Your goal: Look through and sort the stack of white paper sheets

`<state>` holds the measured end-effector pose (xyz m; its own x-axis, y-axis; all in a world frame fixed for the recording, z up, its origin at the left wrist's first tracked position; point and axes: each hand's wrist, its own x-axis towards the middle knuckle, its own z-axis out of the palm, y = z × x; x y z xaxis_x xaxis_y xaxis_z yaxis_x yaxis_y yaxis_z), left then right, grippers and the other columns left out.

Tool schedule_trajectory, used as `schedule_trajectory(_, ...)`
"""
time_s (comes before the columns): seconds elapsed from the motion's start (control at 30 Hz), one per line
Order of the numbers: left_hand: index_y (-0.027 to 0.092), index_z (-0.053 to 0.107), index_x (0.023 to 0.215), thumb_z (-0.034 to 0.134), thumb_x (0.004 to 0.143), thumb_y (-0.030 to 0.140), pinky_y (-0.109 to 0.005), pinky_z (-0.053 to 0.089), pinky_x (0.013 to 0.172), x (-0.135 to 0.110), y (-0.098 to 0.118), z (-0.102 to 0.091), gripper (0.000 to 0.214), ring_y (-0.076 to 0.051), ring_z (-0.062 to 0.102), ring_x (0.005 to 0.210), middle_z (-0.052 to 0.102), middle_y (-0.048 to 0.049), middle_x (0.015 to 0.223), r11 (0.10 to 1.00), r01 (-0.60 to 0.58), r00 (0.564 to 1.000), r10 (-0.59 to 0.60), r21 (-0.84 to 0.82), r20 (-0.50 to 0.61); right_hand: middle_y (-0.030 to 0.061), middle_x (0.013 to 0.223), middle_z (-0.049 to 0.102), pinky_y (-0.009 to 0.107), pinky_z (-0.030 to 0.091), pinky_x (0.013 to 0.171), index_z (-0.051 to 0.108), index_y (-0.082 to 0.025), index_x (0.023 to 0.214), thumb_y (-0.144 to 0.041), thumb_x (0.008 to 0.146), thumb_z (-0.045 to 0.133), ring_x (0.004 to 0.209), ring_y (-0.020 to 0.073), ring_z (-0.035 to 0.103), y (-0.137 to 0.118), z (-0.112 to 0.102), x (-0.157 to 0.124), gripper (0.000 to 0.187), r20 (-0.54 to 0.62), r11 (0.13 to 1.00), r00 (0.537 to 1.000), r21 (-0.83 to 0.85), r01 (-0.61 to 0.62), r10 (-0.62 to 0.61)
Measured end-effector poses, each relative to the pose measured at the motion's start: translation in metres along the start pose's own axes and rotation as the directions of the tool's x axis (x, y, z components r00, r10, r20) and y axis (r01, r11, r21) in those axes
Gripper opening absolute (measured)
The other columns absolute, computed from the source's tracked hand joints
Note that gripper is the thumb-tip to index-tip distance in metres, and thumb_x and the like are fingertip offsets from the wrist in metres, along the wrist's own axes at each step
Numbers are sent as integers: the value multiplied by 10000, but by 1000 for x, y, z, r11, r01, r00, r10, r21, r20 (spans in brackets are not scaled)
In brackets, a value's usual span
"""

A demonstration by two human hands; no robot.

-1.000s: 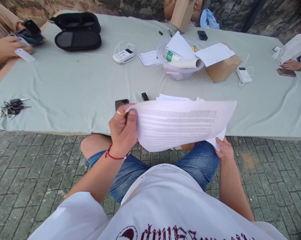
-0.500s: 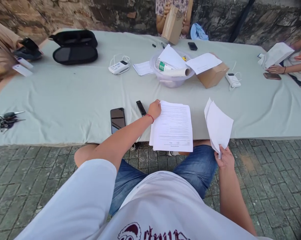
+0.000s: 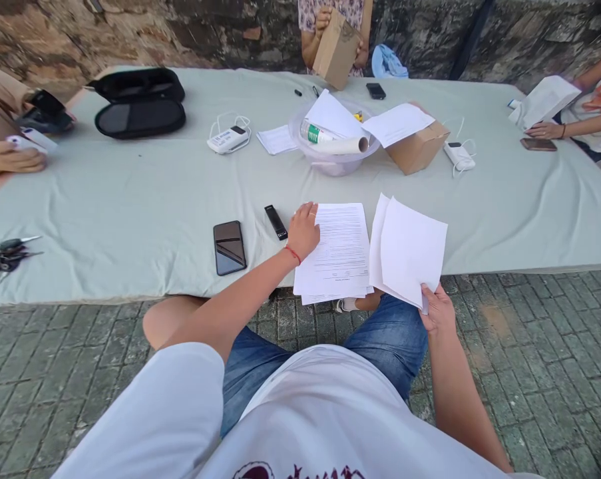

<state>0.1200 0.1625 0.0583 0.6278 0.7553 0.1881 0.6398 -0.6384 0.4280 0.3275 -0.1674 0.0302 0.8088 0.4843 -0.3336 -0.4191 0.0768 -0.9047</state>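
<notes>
My left hand (image 3: 304,231) lies flat on the left edge of a stack of printed sheets (image 3: 341,246), its fingers stretched toward the top corner. The stack's lower edge juts past the table's front edge. My right hand (image 3: 437,309) pinches a few blank-looking sheets of paper (image 3: 414,243) by their lower right corner. They are held tilted just right of the printed stack, touching or overlapping its right edge; I cannot tell which. Left of my left hand, a small black stick-shaped item (image 3: 276,222) and a black smartphone (image 3: 229,247) rest on the cloth.
A clear plastic basin (image 3: 335,163) with papers and a roll stands mid-table beside a cardboard box (image 3: 420,150). White corded devices, an open black case (image 3: 140,118) and keys (image 3: 8,256) lie around. People sit opposite and at both ends; one opposite holds a carton (image 3: 337,50).
My right hand has brought its sheets left, up to the printed stack. My left hand has loosened from the stack's edge and flattened onto it. A person's hand at far left reaches in.
</notes>
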Motion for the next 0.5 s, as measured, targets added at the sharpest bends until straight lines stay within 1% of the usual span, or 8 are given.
schedule_trajectory(0.07, 153, 504, 1377, 423, 916, 205, -471, 240, 1166, -34, 2, 4, 470, -277, 285, 1444, 410, -119, 1521, 996, -86, 993, 84, 23, 89, 19, 1097, 726, 288, 581, 860, 681, -254, 1101, -270, 625, 844, 947, 167, 701, 1, 4, -2, 504, 36, 1000, 999, -6, -9, 9)
schedule_trajectory(0.13, 160, 524, 1357, 414, 932, 241, -493, 227, 1168, -66, 2, 8, 446, -282, 329, 1424, 443, -121, 1501, 994, -104, 980, 98, 25, 173, 35, 1050, 738, 292, 583, 860, 701, -227, 1045, -287, 628, 851, 914, 168, 708, 4, 9, -3, 447, 36, 998, 998, -36, -44, 45)
schedule_trajectory(0.23, 150, 514, 1364, 394, 947, 258, -503, 225, 1167, -98, -2, 12, 447, -280, 338, 1419, 428, -128, 1510, 996, -90, 982, 92, -19, 168, 56, 1026, 743, 326, 601, 829, 707, -201, 1033, -319, 626, 854, 885, 194, 715, 9, 22, -6, 449, 37, 991, 995, -98, -93, 97)
schedule_trajectory(0.33, 116, 566, 1293, 420, 938, 279, -490, 276, 1144, -103, -3, 6, 417, -295, 334, 1414, 456, -157, 1480, 992, -34, 999, 38, -118, 31, 45, 1050, 740, 355, 612, 809, 691, -221, 1089, -344, 634, 842, 888, 218, 719, 13, 40, -8, 495, 102, 986, 989, -142, -93, 108)
schedule_trajectory(0.4, 122, 612, 1206, 416, 941, 300, -473, 341, 1094, -100, -1, -3, 375, -300, 424, 1341, 550, -162, 1378, 973, 42, 996, -58, -227, -63, 31, 1035, 745, 340, 611, 804, 694, -232, 1080, -348, 638, 836, 885, 217, 720, 15, 53, -11, 478, 143, 984, 984, -160, -82, 106)
schedule_trajectory(0.43, 137, 631, 1153, 403, 948, 319, -456, 389, 1043, -98, 1, -8, 357, -292, 512, 1245, 614, -154, 1284, 948, 100, 990, -126, -304, -68, 28, 1025, 747, 329, 609, 802, 698, -234, 1074, -348, 642, 833, 885, 215, 719, 16, 59, -12, 467, 160, 983, 982, -167, -76, 103)
schedule_trajectory(0.47, 153, 645, 1092, 387, 956, 348, -429, 440, 965, -96, 3, -13, 351, -273, 597, 1097, 666, -139, 1168, 904, 173, 979, -202, -392, -34, 26, 1018, 749, 317, 607, 799, 702, -232, 1070, -348, 647, 830, 884, 212, 717, 16, 65, -14, 456, 175, 982, 979, -174, -70, 100)
schedule_trajectory(0.5, 166, 651, 1020, 372, 961, 387, -396, 476, 864, -96, 6, -18, 361, -243, 643, 916, 695, -119, 1043, 838, 256, 961, -275, -482, 33, 25, 1013, 751, 305, 605, 795, 706, -229, 1064, -347, 653, 828, 880, 206, 715, 17, 69, -15, 444, 188, 982, 977, -179, -67, 101)
